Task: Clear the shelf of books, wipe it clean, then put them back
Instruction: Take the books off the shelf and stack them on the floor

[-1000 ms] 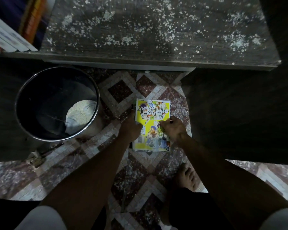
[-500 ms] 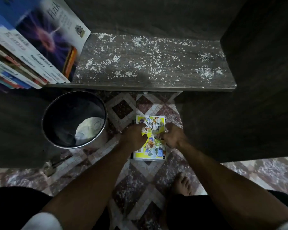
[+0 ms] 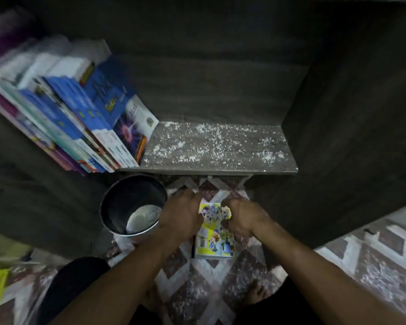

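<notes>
The left hand (image 3: 181,216) and right hand (image 3: 244,219) hang with fingers curled over the far end of the yellow comic (image 3: 215,242). It lies flat on the floor tiles, long axis near-to-far. I can't tell whether they grip it. The leaning books (image 3: 85,118) stand far-left on the dusty shelf (image 3: 220,146), nearer the left hand, past the bucket (image 3: 127,202).
</notes>
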The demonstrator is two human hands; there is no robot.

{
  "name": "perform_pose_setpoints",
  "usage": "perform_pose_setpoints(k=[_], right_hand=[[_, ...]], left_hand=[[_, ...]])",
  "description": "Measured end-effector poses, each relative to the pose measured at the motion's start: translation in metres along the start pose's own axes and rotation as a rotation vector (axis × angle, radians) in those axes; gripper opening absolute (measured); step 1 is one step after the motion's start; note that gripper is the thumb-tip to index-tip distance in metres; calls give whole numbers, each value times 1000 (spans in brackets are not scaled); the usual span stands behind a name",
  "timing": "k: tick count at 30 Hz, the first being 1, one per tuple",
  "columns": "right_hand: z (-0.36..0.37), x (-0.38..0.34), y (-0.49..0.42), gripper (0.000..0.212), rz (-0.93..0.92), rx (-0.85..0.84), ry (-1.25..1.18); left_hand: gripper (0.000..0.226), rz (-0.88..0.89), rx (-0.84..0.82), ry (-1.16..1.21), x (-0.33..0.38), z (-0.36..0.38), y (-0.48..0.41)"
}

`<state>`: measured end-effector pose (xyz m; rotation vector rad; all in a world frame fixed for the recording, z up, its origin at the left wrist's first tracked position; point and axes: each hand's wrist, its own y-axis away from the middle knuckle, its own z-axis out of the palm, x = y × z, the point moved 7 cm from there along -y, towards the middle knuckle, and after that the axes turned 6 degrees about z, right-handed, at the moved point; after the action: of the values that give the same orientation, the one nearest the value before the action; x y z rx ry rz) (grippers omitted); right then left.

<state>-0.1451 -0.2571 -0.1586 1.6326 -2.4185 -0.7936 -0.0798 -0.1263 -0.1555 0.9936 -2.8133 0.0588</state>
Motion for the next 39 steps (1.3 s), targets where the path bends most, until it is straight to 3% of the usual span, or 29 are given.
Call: perform_pose_setpoints(k=[3,7,19,27,32,39], right_hand=[[-32,-21,28,53,-57,90,55],[-65,-54,56,51,-140,169,103],[-133,-175,99,54,-421,382,103],[-166,-252,81,48,-492,412,123],[-187,-296,62,60,-537,438,113],[-207,-329,28,58,-612,570,19]], left_hand=[[40,0,106,-6,1,-42,23],[55,-8,175,-4,-7,-83,49],[54,-236,375,-68,-77,-203,115],[56,-317,451,-52,-126,-243,129],[56,-342,554,-44,-154,-261,122],[55,-335,665,17,-180,-265,88]])
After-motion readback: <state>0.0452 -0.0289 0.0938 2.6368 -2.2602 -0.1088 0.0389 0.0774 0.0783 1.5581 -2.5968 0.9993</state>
